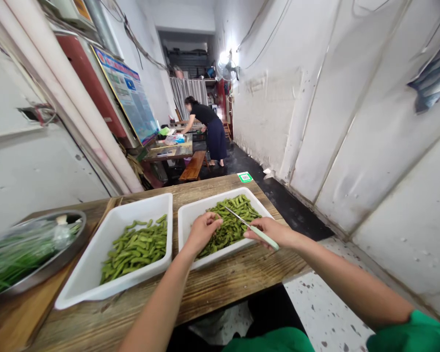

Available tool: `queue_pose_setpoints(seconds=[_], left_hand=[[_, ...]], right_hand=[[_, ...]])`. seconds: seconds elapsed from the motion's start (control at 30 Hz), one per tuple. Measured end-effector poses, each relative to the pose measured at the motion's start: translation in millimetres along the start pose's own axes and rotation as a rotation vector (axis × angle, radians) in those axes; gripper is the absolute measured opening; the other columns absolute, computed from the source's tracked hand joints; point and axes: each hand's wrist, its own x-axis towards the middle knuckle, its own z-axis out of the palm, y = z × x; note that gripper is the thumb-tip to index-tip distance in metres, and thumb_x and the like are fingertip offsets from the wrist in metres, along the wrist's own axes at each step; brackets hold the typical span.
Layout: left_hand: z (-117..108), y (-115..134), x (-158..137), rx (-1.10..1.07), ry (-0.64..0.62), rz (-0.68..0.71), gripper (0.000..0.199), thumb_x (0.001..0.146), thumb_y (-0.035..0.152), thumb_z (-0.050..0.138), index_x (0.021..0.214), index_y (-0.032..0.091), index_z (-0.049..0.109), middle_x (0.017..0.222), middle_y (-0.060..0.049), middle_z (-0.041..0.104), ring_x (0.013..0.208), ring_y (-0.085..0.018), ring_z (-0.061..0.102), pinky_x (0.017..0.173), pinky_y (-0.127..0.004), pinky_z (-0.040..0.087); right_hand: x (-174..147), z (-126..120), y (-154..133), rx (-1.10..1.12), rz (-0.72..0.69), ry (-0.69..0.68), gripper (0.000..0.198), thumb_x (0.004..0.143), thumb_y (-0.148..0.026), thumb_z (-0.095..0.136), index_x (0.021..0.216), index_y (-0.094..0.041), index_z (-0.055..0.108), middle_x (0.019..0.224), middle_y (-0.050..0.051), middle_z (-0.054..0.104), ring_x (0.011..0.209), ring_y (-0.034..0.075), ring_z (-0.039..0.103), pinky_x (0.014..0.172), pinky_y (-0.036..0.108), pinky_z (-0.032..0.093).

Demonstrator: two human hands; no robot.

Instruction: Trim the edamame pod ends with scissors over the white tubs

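Observation:
My right hand grips a pair of scissors by the pale green handles. The metal blades point up and left over the right white plastic tray. Green bean pods, like edamame, are heaped in that tray. Above the same heap, my left hand is closed in a pinch, close to the blade tips; what sits between its fingertips I cannot make out. The left white tray stands beside it with more green pods inside.
Both trays rest on a wooden table. At the far left is a metal basin with bagged green stalks. A green code sticker marks the table's far edge. Beyond, another person bends over a table near a wooden bench.

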Motion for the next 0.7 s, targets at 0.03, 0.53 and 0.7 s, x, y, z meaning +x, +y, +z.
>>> queue_pose_setpoints(seconds=[0.03, 0.53, 0.7], left_hand=[[3.1, -1.0, -1.1, -0.012, 0.018, 0.006, 0.03, 0.069, 0.042, 0.058, 0.083, 0.015, 0.063, 0.063, 0.0, 0.061, 0.056, -0.013, 0.052, 0.052, -0.022, 0.037], [19.6, 22.7, -13.6, 0.157, 0.098, 0.082, 0.028, 0.069, 0.042, 0.058, 0.061, 0.016, 0.065, 0.051, 0.003, 0.048, 0.05, -0.01, 0.038, 0.049, -0.022, 0.026], [22.7, 23.4, -16.9, 0.205, 0.121, 0.126, 0.031, 0.071, 0.041, 0.055, 0.053, 0.015, 0.06, 0.047, 0.003, 0.042, 0.05, -0.01, 0.034, 0.047, -0.022, 0.023]], right_hand=[[-1.5, 0.3, -2.0, -0.057, -0.026, 0.027, 0.042, 0.069, -0.058, 0.056, 0.075, -0.017, 0.05, 0.05, -0.005, 0.042, 0.039, 0.009, 0.042, 0.037, 0.02, 0.035], [-10.5, -0.4, -8.3, -0.296, -0.231, 0.048, 0.042, 0.077, -0.055, 0.048, 0.074, -0.014, 0.056, 0.063, -0.001, 0.049, 0.058, 0.011, 0.042, 0.052, 0.021, 0.032], [-12.3, 5.2, -11.8, -0.263, -0.225, 0.048, 0.041, 0.077, -0.054, 0.048, 0.063, -0.016, 0.05, 0.055, -0.002, 0.045, 0.053, 0.011, 0.042, 0.049, 0.021, 0.032]])
